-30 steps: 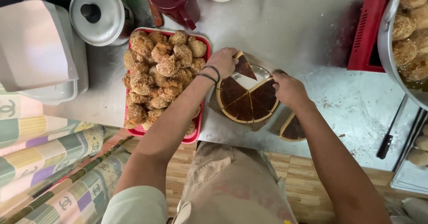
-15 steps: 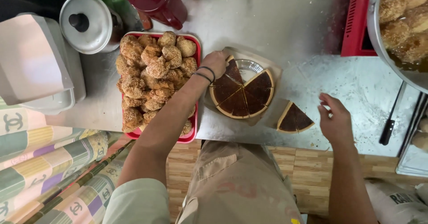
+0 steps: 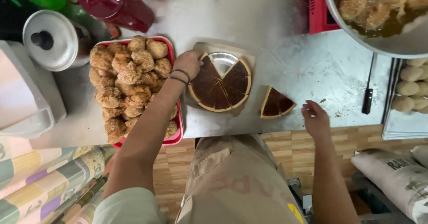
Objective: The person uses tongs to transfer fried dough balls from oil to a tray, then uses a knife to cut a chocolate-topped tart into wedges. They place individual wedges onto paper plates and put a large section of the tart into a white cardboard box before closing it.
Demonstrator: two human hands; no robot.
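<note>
A round dark-brown pie (image 3: 220, 83) cut into wedges sits in a metal tin on a steel counter (image 3: 276, 23); one gap shows bare tin. My left hand (image 3: 189, 62) rests on the tin's left rim, fingers curled over the edge. A separate piece of pie, two wedges wide (image 3: 275, 102), lies on the counter to the right of the tin. My right hand (image 3: 315, 117) hovers at the counter's front edge, right of that piece, fingers loosely apart and holding nothing.
A red tray (image 3: 176, 137) heaped with crumbed fried balls stands left of the pie. A pot lid (image 3: 51, 41), dark red jug (image 3: 113, 5), large pan of fried pieces (image 3: 379, 45), black-handled knife (image 3: 368, 99) and tray of pale dough balls (image 3: 412, 86) surround it.
My right hand left the pie tin, set the cut piece on the counter to the right, then drew back toward the counter's edge. My left hand stayed on the tin's rim.
</note>
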